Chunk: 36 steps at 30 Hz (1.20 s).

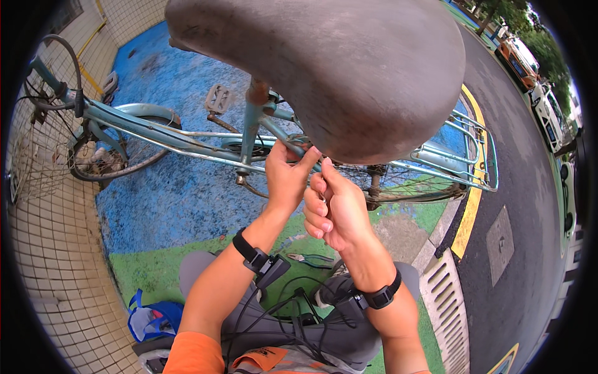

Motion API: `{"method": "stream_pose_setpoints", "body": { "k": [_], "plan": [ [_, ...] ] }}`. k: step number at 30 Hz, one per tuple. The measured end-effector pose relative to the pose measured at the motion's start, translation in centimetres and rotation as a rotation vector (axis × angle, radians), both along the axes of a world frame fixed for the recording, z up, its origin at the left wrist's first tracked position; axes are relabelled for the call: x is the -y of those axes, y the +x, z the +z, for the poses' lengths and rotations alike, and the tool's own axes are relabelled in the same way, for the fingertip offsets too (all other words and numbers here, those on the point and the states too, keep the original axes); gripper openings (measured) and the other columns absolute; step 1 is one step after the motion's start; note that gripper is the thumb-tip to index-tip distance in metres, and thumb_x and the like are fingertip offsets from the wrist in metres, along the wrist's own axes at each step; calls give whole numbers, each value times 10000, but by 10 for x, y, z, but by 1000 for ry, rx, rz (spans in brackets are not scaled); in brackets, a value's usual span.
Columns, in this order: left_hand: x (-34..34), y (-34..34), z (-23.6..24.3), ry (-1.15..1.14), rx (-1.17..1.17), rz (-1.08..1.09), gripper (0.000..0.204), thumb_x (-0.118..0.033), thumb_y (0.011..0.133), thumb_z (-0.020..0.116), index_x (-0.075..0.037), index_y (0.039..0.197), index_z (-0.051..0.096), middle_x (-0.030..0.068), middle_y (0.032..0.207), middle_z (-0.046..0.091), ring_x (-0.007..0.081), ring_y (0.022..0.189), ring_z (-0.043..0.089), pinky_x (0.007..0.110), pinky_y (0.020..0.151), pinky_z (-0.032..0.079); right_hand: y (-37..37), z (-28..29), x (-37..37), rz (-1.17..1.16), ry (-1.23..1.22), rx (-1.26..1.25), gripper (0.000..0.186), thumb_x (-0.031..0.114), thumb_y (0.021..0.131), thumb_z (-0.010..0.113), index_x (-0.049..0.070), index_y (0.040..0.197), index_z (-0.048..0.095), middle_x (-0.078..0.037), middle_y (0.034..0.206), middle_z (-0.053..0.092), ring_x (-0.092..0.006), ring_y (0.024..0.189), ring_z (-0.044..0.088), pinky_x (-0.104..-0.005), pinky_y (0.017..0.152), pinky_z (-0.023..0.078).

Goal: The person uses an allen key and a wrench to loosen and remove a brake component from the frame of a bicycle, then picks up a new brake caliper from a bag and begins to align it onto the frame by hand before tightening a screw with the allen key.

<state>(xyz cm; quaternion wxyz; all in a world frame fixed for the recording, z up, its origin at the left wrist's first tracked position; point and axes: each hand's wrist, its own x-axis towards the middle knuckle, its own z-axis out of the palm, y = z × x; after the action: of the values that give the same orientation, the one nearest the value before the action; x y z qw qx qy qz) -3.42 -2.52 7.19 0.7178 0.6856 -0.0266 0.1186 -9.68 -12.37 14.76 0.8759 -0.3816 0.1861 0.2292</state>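
A light-blue bicycle (pixel 149 132) stands crosswise in front of me, its worn brown saddle (pixel 349 68) closest to view. Just below the saddle, my left hand (pixel 288 177) pinches at the slanting frame tube behind the seat tube (pixel 251 121). Whatever lies between its fingertips is too small to make out. Beside it, my right hand (pixel 338 209) is closed, thumb and forefinger together near the left thumb. A small metallic bit shows among its curled fingers, but its kind is unclear. The saddle hides part of the frame and rear wheel (pixel 411 198).
Pliers (pixel 311 259) lie on the green ground between my knees. A blue-and-white bag (pixel 152 316) sits at lower left, near a tiled wall (pixel 59 249). At right are a slotted drain cover (pixel 446 305), a yellow-lined kerb and a road with parked cars (pixel 545 112).
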Motion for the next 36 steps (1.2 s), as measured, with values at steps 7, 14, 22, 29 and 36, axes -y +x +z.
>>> {"method": "stream_pose_setpoints", "body": {
  "k": [7, 14, 22, 29, 36],
  "plan": [
    [-3, 7, -11, -97, -19, -27, 290, -228, 837, 791, -16, 939, 622, 19, 780, 650, 87, 687, 573, 254, 625, 455, 5, 15, 3, -2, 210, -33, 361, 392, 1067, 346, 171, 790, 414, 39, 509, 347, -86, 318, 279, -268, 315, 270],
    [-5, 4, -9, -72, -39, -39, 346, -283, 831, 790, -5, 927, 607, 35, 771, 644, 98, 691, 573, 268, 622, 462, 5, 18, -4, 19, 224, -44, 347, 375, 1071, 323, 171, 811, 426, 33, 520, 362, -86, 316, 275, -260, 308, 275],
    [-5, 4, -3, -55, -100, -83, 179, -35, 845, 723, 17, 997, 643, 57, 964, 662, 127, 846, 604, 289, 740, 487, 2, 10, 13, 106, 76, -4, 385, 398, 1072, 331, 166, 774, 399, 23, 480, 330, -81, 284, 238, -269, 275, 238],
    [-5, 7, -9, -38, -8, -56, 183, -43, 849, 734, 0, 981, 615, 42, 935, 646, 116, 828, 599, 286, 725, 488, 9, 12, 26, 225, 36, 24, 388, 377, 1070, 351, 137, 769, 398, 16, 470, 334, -78, 284, 221, -253, 262, 194],
    [-4, 4, -3, -143, -25, -141, 229, -81, 858, 761, -23, 1014, 604, 35, 963, 648, 113, 861, 603, 276, 780, 482, 7, -19, 30, 337, -512, 260, 498, 482, 1055, 358, 120, 712, 354, -3, 465, 359, -76, 336, 208, -277, 294, 193]
  ]
}}
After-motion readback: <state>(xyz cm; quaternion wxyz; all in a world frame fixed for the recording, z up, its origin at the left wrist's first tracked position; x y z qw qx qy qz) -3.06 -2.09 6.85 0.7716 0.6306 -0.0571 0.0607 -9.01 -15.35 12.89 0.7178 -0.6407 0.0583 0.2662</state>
